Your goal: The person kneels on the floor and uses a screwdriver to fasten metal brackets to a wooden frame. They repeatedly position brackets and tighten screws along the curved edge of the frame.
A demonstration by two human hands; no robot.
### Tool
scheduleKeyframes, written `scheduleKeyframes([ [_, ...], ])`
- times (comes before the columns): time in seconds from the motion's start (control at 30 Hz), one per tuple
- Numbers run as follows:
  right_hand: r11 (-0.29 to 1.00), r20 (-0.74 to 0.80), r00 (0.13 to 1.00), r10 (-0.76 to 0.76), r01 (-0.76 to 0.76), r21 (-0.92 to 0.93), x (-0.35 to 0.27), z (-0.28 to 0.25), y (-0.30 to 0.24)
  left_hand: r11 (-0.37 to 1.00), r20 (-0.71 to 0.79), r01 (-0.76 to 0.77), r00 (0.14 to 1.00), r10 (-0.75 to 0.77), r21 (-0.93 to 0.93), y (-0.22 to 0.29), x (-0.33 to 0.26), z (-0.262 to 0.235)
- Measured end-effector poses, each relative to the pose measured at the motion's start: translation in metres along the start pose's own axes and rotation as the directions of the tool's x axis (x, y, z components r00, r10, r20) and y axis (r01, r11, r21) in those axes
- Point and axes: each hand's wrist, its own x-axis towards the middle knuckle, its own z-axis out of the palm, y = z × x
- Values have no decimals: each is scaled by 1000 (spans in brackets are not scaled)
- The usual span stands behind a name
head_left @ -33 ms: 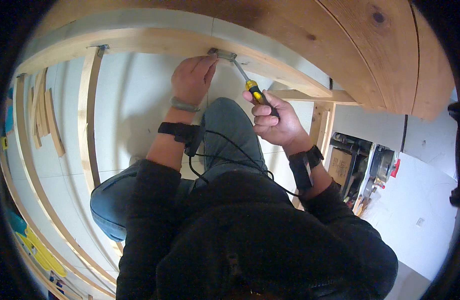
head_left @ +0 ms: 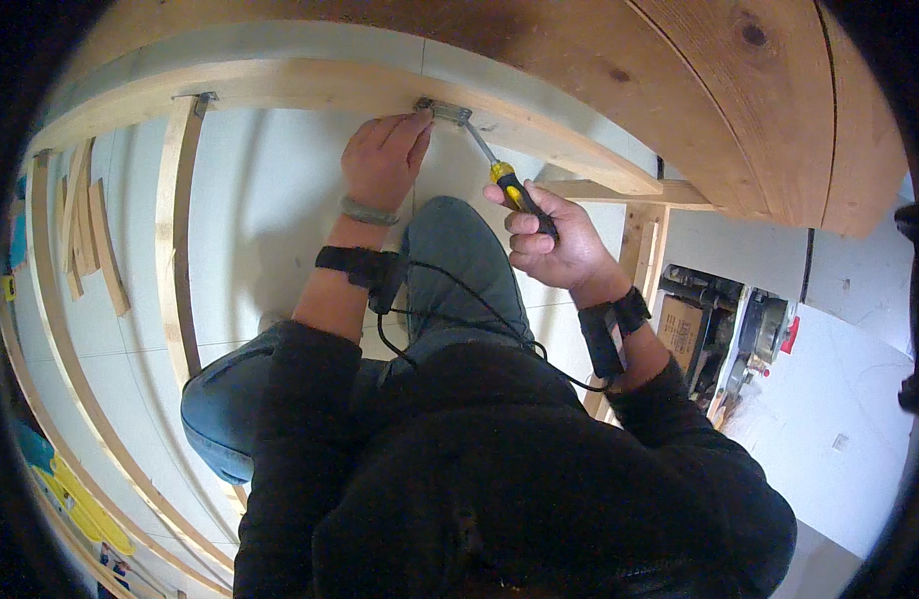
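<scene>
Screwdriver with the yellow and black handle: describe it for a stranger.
Find the long pale wooden rail across the upper view, then the small grey metal bracket against it. The slim metal-shafted screwdriver slants from there down into the bare right hand. Its yellow and black handle sets it apart from the grey bracket.

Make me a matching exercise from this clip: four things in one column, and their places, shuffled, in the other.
1. screwdriver
2. metal bracket
3. left hand
4. loose wood strips

A. toward the picture's left edge
B. against the wooden beam
C. fingertips at the bracket's left end
D. gripped in the right hand

Pairs: 1-D, 2-B, 3-C, 4-A
</scene>
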Motion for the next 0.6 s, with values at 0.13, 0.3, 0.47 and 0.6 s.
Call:
scheduleKeyframes([
  [0.13, 749, -236, 955, -182, -21, -663, -7, 17, -20, 1000, 9, 2, 1000, -2, 2, -1, 0, -1],
  [0.3, 788, -278, 938, -209, -7, -616, -3, 26, -10, 999, -47, -4, 999, 2, -34, -2, 3, 1],
  [0.47, 986, -57, 990, -133, 126, -111, 9, 19, 19, 998, -47, 47, 998, -49, -44, 2, 1, 3],
  [0.6, 962, 116, 974, -193, 164, 220, 25, 19, 45, 998, -66, 37, 997, -40, -48, 3, 0, 1],
])
